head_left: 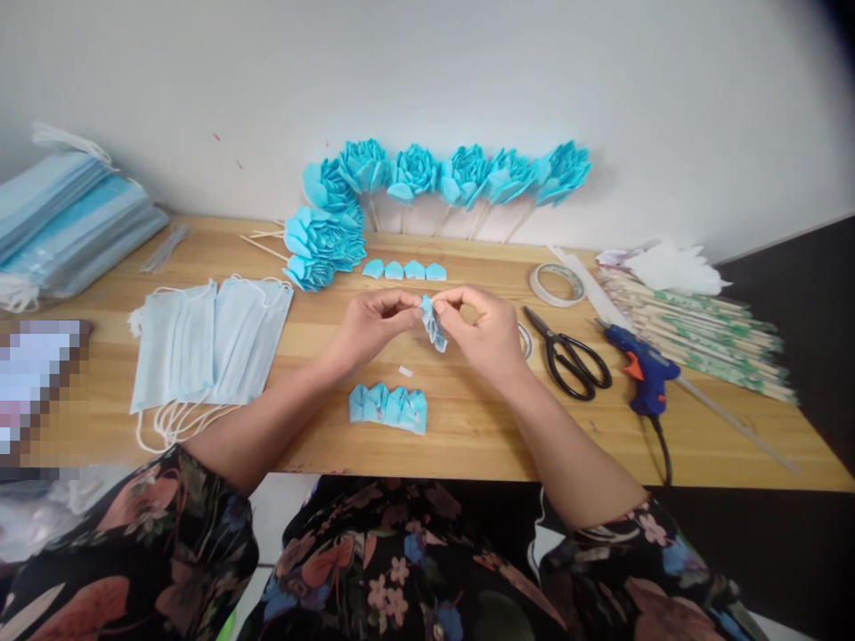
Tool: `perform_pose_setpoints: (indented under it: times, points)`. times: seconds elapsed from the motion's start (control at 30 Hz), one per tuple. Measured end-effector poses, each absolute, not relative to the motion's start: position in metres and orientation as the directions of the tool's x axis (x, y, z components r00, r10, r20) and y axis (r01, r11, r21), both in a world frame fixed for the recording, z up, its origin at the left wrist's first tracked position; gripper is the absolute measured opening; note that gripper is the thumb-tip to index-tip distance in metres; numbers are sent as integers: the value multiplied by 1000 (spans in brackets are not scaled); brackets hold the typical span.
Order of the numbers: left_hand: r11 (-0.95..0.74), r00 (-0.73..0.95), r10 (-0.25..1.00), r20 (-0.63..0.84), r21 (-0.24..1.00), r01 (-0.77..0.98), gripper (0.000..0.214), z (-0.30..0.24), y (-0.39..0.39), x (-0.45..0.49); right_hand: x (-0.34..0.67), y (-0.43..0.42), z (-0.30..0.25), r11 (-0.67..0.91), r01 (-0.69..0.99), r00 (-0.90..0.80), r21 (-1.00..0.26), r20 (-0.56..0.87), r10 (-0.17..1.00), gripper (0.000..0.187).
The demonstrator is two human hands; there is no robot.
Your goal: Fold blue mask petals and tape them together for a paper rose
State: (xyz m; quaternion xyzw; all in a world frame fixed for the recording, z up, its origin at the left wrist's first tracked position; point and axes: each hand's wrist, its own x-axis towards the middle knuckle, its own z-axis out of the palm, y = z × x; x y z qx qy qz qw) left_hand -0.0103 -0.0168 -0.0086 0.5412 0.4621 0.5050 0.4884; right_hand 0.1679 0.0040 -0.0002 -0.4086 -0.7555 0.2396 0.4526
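Observation:
Between my two hands, above the middle of the table, is a small piece of folded light-blue fabric (435, 331) that looks like a petal strip. My left hand (384, 322) pinches its left end with thumb and forefinger. At its right side my right hand (477, 322) pinches it too, fingers curled in. Just behind the hands lies a row of several loose blue petals (404, 271). Nearer to me rests a blue pleated strip (387, 408) with a scalloped top, and a tiny white scrap (405, 371) lies between it and my hands.
Several blue fabric flowers (412, 174) on sticks line the wall. At left are face masks (207, 343), a mask stack (73, 223) and a blurred screen (36, 383). To the right are tape (557, 285), black scissors (567, 356), a blue glue gun (645, 369) and wrapped sticks (701, 329).

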Motion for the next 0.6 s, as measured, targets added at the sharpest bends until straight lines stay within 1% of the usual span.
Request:
perform_pose_setpoints:
  times: [0.23,0.4,0.6]
  points:
    - [-108,60,992,107,994,6,23,-5,-18,-9,167,4,1,505,385,-214,-772,458,863,13]
    - [-109,31,994,108,994,15,16,-4,-18,-9,169,7,-1,485,372,-168,-792,456,874,11]
    - [-96,6,995,96,995,-10,13,-3,-18,-10,174,11,-1,421,303,-156,-855,391,907,12]
